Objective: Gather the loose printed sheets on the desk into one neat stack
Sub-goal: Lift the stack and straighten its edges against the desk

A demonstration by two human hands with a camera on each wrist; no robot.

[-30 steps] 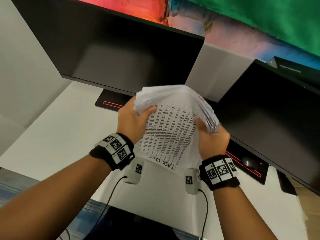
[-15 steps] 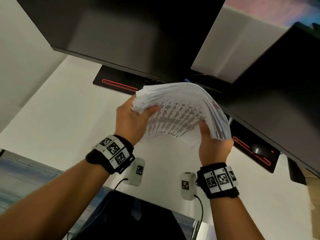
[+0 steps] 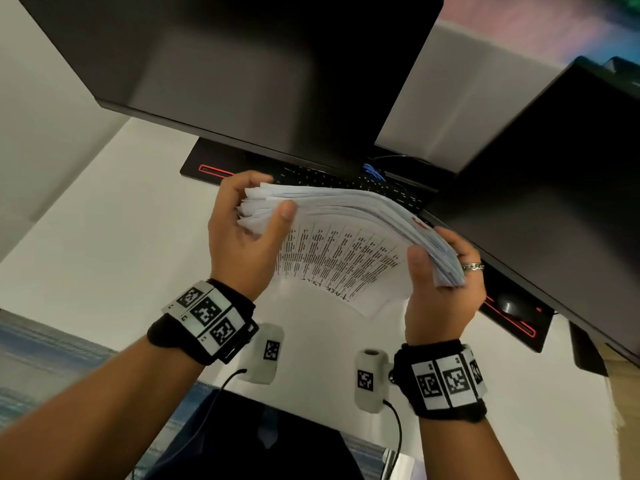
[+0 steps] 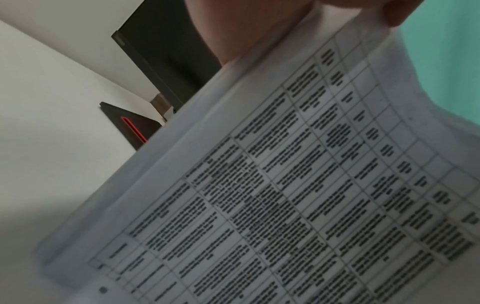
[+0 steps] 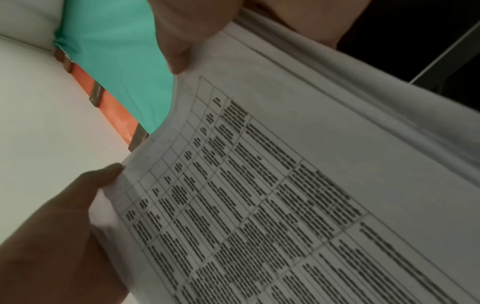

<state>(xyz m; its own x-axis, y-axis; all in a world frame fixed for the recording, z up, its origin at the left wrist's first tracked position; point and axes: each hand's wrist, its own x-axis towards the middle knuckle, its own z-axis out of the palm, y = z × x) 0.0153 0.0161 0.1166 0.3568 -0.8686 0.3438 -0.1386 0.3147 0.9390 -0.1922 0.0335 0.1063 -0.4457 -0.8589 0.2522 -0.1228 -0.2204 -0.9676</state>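
A thick stack of printed sheets (image 3: 346, 237) arches in the air above the white desk (image 3: 104, 244), held between both hands. My left hand (image 3: 246, 233) grips its left edge, thumb on the near face and fingers behind. My right hand (image 3: 446, 282) grips the right edge, thumb in front, a ring on one finger. The near sheet bears a printed table, seen close up in the left wrist view as the stack (image 4: 285, 195) and in the right wrist view as the stack (image 5: 285, 195). Sheet edges at both ends are fanned unevenly.
Two dark monitors (image 3: 242, 71) (image 3: 554, 174) hang over the desk's back. A black keyboard (image 3: 346, 181) with red-lit stand bases (image 3: 214, 168) lies beneath them. A mouse (image 3: 509, 303) sits at the right. A dark chair (image 3: 259, 441) is below.
The stack has tipped from upright toward flat and bowed into an arch. Both hands have kept their grip on the two ends, and the view has tilted downward.
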